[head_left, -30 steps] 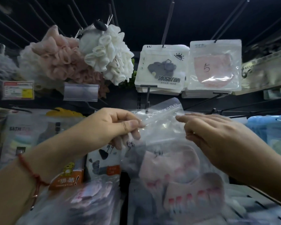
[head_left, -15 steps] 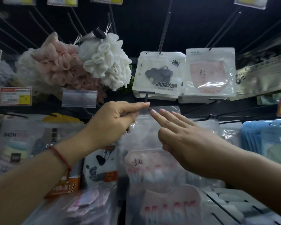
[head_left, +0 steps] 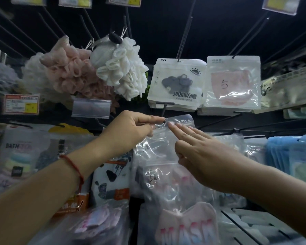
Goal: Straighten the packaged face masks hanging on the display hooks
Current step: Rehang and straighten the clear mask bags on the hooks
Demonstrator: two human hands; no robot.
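A clear plastic bag with a pink face mask (head_left: pixel 159 156) hangs in the middle, its top edge at the tip of a black display hook (head_left: pixel 164 110). My left hand (head_left: pixel 131 131) pinches the bag's top left corner right at the hook tip. My right hand (head_left: pixel 201 152) lies flat against the front of the bag with fingers stretched toward the hook. Above hang a white pack with a grey mask (head_left: pixel 177 84) and a clear pack with a pink mask marked 5 (head_left: pixel 232 82). A pink mask pack printed MASK (head_left: pixel 185 225) hangs below.
Pink and white bath puffs (head_left: pixel 88 68) hang at upper left. Price tags (head_left: pixel 20 104) sit on hook ends. Blue packs (head_left: pixel 291 152) hang at right, a bath product pack (head_left: pixel 19 161) and a panda-print pack (head_left: pixel 111 181) at left. Black hook rods jut out overhead.
The clear bag went up from between both hands to the hook tip. My right hand let go of its top edge and now rests flat on its front. The view tilted upward.
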